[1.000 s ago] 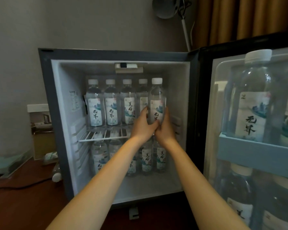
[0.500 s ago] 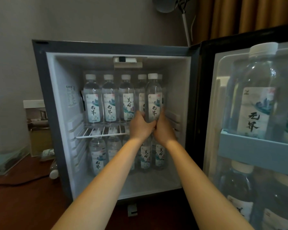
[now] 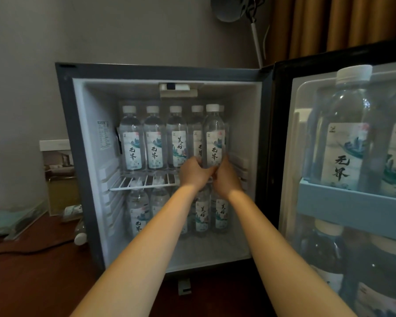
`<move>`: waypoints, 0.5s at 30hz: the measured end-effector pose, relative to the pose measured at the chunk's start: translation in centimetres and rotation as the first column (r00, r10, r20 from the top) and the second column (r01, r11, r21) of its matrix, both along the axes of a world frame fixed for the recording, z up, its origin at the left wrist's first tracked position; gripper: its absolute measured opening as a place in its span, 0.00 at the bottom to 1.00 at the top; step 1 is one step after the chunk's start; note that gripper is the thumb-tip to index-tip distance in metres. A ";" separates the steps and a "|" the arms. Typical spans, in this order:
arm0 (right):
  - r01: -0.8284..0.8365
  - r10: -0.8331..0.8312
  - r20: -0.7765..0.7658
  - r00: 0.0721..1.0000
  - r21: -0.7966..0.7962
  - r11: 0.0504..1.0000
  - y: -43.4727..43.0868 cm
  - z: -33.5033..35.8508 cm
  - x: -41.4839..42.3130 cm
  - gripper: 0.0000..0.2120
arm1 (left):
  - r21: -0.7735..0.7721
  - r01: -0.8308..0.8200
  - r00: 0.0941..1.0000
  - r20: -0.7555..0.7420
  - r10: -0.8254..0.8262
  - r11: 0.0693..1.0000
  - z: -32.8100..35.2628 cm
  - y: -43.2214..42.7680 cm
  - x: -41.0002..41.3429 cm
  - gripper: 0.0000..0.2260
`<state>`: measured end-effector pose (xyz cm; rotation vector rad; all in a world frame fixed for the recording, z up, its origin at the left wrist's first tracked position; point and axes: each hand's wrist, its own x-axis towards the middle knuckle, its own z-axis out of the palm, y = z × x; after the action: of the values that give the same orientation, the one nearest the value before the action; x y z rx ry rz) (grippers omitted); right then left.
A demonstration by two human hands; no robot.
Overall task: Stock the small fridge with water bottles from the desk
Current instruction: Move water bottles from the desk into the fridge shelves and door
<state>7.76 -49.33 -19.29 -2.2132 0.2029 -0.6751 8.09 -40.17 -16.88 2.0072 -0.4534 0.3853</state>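
In the fridge (image 3: 78,170), right end of the upper shelf (image 3: 144,183): left hand (image 3: 193,173) and right hand (image 3: 226,177) both grip the base of one upright bottle (image 3: 213,138), just ahead of the back row (image 3: 153,147). Base hidden, seating unclear. Keep it vertical, slide straight back, seat flat on the wires, then let go.
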 end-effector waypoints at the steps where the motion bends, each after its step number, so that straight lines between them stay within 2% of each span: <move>1: 0.002 -0.002 -0.022 1.000 0.001 1.000 0.0 0.3 -0.1 0.39 | 0.007 -0.004 1.000 0.000 0.004 1.000 0.0 0.0 -0.1 0.21; 5: -0.016 0.014 -0.107 0.994 -0.022 1.000 0.3 1.6 -0.9 0.44 | 0.025 -0.032 0.999 0.008 0.031 0.999 -0.3 0.2 -0.2 0.21; 8: -0.021 0.022 -0.105 0.994 0.009 1.000 1.1 2.1 -2.2 0.46 | -0.003 -0.068 0.997 0.022 0.068 0.998 -1.1 1.4 -0.3 0.15; 10: 0.009 -0.007 -0.030 1.000 0.060 0.998 1.9 1.6 -3.1 0.46 | -0.036 -0.070 0.996 0.054 0.071 0.997 -1.8 2.7 -0.6 0.10; 12: 0.034 -0.043 0.116 0.992 0.083 0.996 2.8 0.5 -4.1 0.45 | -0.081 -0.066 0.992 0.102 0.074 0.995 -2.7 4.5 -1.3 0.07; 15: 0.116 -0.104 0.280 0.954 -0.024 0.993 4.5 -1.6 -5.5 0.30 | -0.172 -0.064 0.985 0.150 0.091 0.983 -5.0 8.2 -2.8 0.05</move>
<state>2.24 -44.83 -20.92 -2.1274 0.1708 -1.0507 5.25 -31.94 -21.91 1.8431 -0.4268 0.6139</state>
